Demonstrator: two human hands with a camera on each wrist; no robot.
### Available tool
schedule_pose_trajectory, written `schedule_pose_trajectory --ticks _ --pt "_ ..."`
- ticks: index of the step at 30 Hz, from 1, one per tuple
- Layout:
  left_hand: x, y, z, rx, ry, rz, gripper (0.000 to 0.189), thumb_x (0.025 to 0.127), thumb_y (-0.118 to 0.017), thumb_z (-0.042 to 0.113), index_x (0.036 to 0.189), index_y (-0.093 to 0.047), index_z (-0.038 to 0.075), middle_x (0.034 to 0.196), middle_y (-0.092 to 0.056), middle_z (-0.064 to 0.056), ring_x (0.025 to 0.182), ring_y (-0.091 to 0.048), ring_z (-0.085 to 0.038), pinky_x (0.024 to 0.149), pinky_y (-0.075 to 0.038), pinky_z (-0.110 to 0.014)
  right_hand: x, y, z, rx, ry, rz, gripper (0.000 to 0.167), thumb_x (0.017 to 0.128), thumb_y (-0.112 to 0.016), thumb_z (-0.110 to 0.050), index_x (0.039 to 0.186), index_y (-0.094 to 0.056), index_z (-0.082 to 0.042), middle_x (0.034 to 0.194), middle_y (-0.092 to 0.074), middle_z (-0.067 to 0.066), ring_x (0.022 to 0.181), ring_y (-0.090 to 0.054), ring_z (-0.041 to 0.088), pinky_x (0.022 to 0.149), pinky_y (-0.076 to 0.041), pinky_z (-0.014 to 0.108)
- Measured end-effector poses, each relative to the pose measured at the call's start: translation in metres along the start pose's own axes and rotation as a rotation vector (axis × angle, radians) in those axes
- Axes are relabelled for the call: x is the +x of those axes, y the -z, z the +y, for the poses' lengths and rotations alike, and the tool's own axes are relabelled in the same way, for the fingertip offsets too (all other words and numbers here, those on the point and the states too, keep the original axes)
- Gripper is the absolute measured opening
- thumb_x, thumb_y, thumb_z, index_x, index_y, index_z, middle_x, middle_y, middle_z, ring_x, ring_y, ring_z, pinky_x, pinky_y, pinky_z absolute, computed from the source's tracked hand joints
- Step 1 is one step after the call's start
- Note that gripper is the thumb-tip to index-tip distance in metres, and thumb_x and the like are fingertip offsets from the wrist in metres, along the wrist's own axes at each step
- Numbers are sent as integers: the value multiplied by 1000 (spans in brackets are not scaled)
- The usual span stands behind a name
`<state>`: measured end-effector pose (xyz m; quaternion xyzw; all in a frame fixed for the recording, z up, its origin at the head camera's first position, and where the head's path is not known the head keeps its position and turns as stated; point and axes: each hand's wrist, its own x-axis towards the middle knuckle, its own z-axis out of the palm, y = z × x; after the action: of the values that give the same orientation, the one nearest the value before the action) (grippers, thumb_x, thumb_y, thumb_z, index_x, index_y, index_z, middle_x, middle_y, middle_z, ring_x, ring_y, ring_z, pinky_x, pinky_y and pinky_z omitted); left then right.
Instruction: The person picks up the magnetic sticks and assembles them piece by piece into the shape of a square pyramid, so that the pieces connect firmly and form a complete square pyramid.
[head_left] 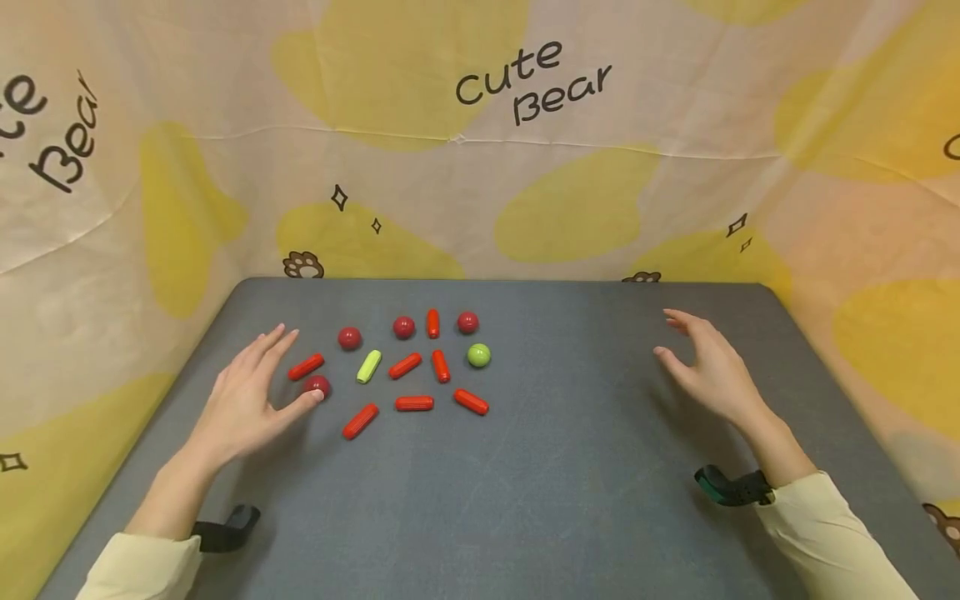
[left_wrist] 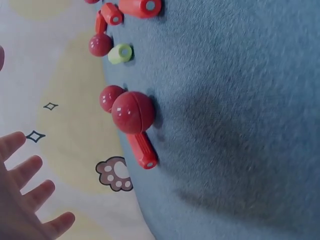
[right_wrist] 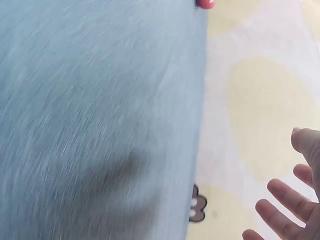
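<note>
My left hand (head_left: 243,400) hovers over the left of the grey table with fingers spread and nothing held. Its thumb tip overlaps a red ball (head_left: 317,385) in the head view, and a red ribbed stick (head_left: 306,367) lies just beyond that ball. In the left wrist view the same red ball (left_wrist: 133,112) sits by the stick (left_wrist: 142,150), apart from the fingers (left_wrist: 31,172). Over at the right side, my right hand (head_left: 712,367) is raised above the table, fingers loosely extended, holding nothing. The right wrist view shows its fingers (right_wrist: 287,200) apart from any object.
Right of the left hand lie more red balls (head_left: 403,327), several red sticks (head_left: 414,403), one yellow-green stick (head_left: 369,367) and one green ball (head_left: 478,355). A patterned cloth (head_left: 420,183) rises behind the table (head_left: 570,467). Each wrist wears a dark camera mount (head_left: 735,486).
</note>
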<state>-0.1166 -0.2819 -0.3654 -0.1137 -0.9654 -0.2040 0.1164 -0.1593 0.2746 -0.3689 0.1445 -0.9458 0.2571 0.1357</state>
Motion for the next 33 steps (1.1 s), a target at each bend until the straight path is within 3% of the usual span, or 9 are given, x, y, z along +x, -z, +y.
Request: schedule_pose_trajectory --ticks 8,19,23,28,33 --pt "-9 -11 5 -85 22 38 76 76 -72 37 141 -37 17 145 -34 -11 124 -32 -43 91 -23 -66 9 -21 -15 64 12 11 51 85 -64 -12 131 -45 -2 121 -52 19 110 -50 35 86 -42 51" --pt "-14 -26 10 -169 27 107 68 72 -77 26 132 -48 15 128 -47 -10 115 -42 -31 87 -35 -55 22 -52 -41 155 41 -3 46 86 -64 -12 128 -48 -5 117 -56 14 106 -53 30 84 -45 49" --pt "-16 -33 14 -183 22 122 67 69 -79 21 129 -51 14 124 -51 -7 109 -49 -25 84 -40 -46 26 -62 -49 176 58 3 45 85 -64 -13 127 -49 -6 115 -58 13 103 -55 28 82 -47 48" --pt "-17 -41 17 -190 17 103 64 68 -80 20 125 -53 11 118 -54 -5 97 -54 -21 77 -45 -40 30 -73 -58 207 66 -11 43 85 -65 -15 125 -51 -8 113 -59 13 101 -56 26 81 -48 45" --pt "-18 -50 19 -209 54 30 58 70 -79 22 122 -54 8 112 -57 -6 93 -56 -20 76 -48 -41 35 -84 -66 223 78 -32 41 85 -64 -14 124 -52 -6 112 -59 12 100 -56 25 80 -48 45"
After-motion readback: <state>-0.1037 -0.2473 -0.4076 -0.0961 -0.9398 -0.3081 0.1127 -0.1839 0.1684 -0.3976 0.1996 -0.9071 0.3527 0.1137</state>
